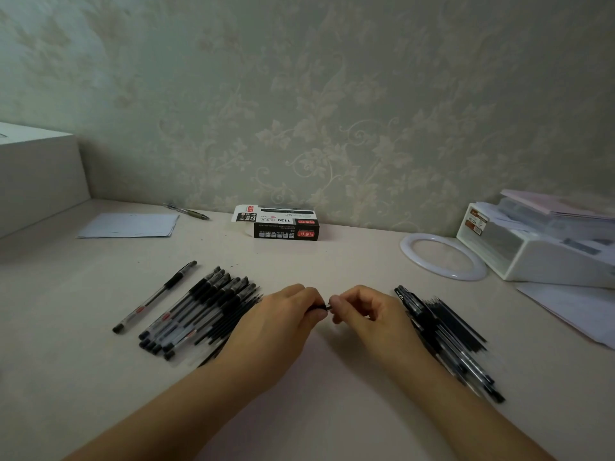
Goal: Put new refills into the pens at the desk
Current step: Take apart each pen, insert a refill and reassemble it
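Both hands meet at mid-desk over one pen [320,307], of which only a short dark stub with a metal end shows in the gap between them. The left hand [286,314] curls its fingers round the barrel end; the right hand [361,311] pinches the metal tip end with thumb and forefinger. By the look of it the step in hand is twisting the tip piece on or off the barrel; which way, I cannot tell.

Just left of the left hand lies a heap of pens [196,311], with one single pen [154,297] apart beyond it. Just right of the right hand lies a second pile [446,337] of pens and thin black refills; blur hides which is which. Beyond both hands, by the wall, sits a box [281,222].

The next move probably calls for a steady barrel grip while the right fingers turn the small tip, kept in line so the thread does not cross, then a reach to the pile on the right.
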